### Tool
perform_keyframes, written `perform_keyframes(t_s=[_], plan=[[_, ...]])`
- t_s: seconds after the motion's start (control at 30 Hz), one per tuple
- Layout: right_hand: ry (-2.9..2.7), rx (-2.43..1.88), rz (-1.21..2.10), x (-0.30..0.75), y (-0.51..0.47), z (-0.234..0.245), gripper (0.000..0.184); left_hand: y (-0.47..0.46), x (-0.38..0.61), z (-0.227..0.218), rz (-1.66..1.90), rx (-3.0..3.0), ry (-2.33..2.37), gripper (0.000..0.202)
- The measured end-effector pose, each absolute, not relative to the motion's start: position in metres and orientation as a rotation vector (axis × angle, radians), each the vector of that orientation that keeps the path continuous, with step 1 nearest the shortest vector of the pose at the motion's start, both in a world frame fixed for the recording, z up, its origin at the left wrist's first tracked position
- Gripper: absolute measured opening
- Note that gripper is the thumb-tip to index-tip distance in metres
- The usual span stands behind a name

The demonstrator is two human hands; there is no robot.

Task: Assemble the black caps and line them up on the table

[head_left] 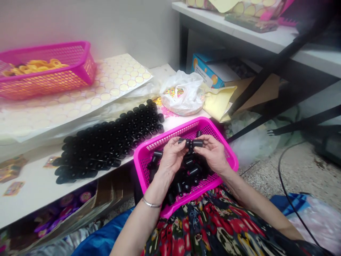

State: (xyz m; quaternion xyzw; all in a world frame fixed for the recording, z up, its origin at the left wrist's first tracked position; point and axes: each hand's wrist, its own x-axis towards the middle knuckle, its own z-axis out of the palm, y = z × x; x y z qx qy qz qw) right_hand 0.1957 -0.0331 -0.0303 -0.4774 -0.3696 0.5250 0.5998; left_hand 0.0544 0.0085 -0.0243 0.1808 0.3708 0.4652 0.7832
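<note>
Over a pink plastic basket [231, 156] on the lap, my left hand [173, 153] pinches a short black plastic cylinder [184, 143]. Beside it my right hand [213, 151] grips another black cylinder [197, 143] between thumb and fingers. The two pieces lie end to end, very close; whether they are joined I cannot tell. Below the hands, many loose black cylinders [194, 170] lie jumbled in the basket. To the left, a dense block of upright black cylinders [106, 142] stands in rows on the white table.
At the back left, a pink basket [87, 67] of yellow rings rests on a sheet of round stickers [128, 76]. A plastic bag [183, 103] of colourful small pieces lies behind the lap basket, near a yellow packet [218, 101]. Black metal legs [266, 78] cross on the right.
</note>
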Motion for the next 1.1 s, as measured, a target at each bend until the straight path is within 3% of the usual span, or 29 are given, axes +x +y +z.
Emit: perform_keyframes(t_s=[0.5,0.7,0.87,1.1], plan=[[-0.998,-1.181,1.03,0.195,-0.037,-0.02,0.029,0.0,0.058,-0.027,1.148,0.999,1.006,0.04],[-1.222,-1.179,0.962,0.199,-0.039,-0.029,0.028,0.001,0.054,-0.033,1.146,1.541,1.104,0.026],[-1.412,-1.251,0.874,0.205,-0.039,-0.033,0.028,0.003,0.05,-0.042,1.166,1.953,1.064,0.035],[-1.455,-1.265,0.824,0.206,-0.04,-0.033,0.032,0.006,0.048,-0.046,1.139,2.074,0.995,0.037]])
